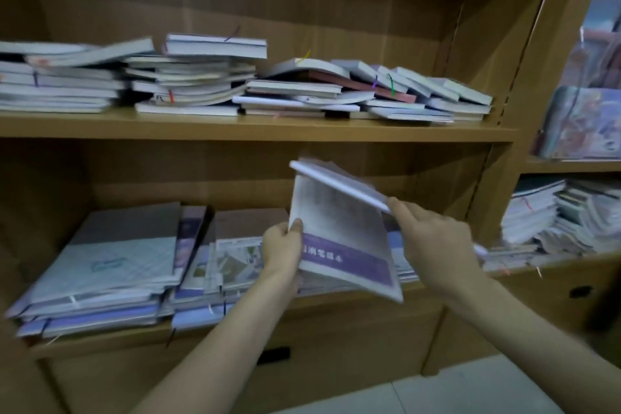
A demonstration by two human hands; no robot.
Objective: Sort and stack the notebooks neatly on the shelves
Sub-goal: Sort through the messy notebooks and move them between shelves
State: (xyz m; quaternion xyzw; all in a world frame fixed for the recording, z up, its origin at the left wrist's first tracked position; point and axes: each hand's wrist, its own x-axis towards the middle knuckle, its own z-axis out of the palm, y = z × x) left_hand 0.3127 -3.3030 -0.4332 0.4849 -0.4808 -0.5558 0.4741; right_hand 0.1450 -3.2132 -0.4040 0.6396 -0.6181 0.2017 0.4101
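Both hands hold one notebook (346,239) tilted: left hand (282,250) pinches its edge, right hand (437,245) grips its spine; notebook stacks (111,265) crowd the lower shelf (336,304) behind.

The purple band (346,260) across the raised notebook (339,228) carries white characters, seen upside down and too blurred to read. No other cover shows legible writing.

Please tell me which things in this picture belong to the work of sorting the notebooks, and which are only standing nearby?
In the job:
- purple-banded notebook, gripped by left hand and right hand
- lower shelf stacks
- messy upper shelf piles

Just nearby:
- neighbouring shelf unit with its own piles
- floor tiles
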